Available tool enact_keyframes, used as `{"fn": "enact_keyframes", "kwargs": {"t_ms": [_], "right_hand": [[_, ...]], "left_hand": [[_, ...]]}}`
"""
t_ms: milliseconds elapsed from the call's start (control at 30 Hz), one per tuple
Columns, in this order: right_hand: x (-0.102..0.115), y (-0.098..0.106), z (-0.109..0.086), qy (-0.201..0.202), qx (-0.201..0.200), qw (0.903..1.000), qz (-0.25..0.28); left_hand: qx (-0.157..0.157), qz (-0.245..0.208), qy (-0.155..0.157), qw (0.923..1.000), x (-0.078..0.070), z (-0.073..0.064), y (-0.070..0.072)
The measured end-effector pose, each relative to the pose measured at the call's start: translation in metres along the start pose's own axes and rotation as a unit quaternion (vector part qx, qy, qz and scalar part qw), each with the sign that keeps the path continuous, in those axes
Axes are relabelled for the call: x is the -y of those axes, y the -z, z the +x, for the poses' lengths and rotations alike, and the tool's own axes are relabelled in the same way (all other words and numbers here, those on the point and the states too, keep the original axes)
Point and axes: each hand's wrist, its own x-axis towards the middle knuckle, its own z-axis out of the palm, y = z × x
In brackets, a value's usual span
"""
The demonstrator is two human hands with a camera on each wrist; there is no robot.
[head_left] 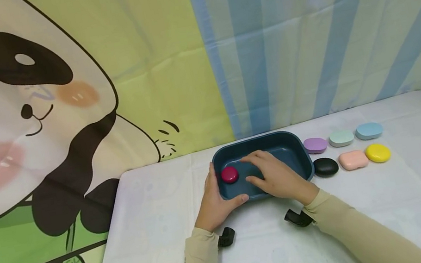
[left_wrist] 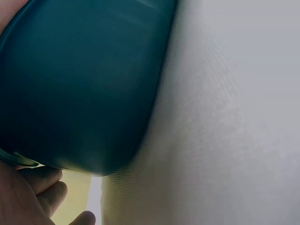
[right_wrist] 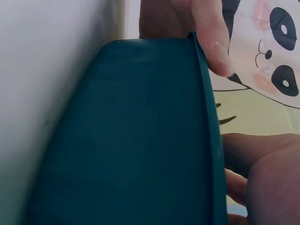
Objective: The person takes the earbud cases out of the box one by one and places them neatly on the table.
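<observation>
A dark teal rectangular basin (head_left: 287, 154) stands on the white-covered table. My left hand (head_left: 214, 203) grips its near left corner, with the fingers along the left side and the thumb on the front rim. Inside, at the left end, lies a round, glossy dark red bar (head_left: 229, 174), which looks like soap. Over the basin's middle is my right hand (head_left: 280, 178), thumb and fingers spread apart with nothing between them, to the right of the red bar. The right wrist view has the basin's front wall (right_wrist: 136, 126) and my left thumb (right_wrist: 213, 42) over its rim.
Right of the basin lie two rows of similar bars: purple (head_left: 316, 145), mint (head_left: 341, 138) and blue (head_left: 369, 131) behind; black (head_left: 326, 167), pink (head_left: 353, 160) and yellow (head_left: 377, 152) in front. A printed panda curtain (head_left: 165, 64) hangs behind the table.
</observation>
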Motion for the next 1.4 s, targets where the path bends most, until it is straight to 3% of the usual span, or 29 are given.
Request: {"fn": "enact_keyframes", "kwargs": {"t_ms": [633, 1100, 1400], "right_hand": [[0.013, -0.029, 0.035, -0.02, 0.067, 0.9975, -0.015], [0.01, -0.036, 0.043, -0.017, 0.114, 0.9932, -0.014], [0.007, -0.042, 0.044, -0.039, 0.111, 0.9928, -0.021]], "left_hand": [[0.005, 0.002, -0.015, 0.9999, 0.003, 0.0, 0.001], [0.007, 0.008, -0.015, 0.9998, 0.001, 0.001, 0.002], [0.007, 0.012, -0.021, 0.9997, 0.003, 0.002, 0.002]]}}
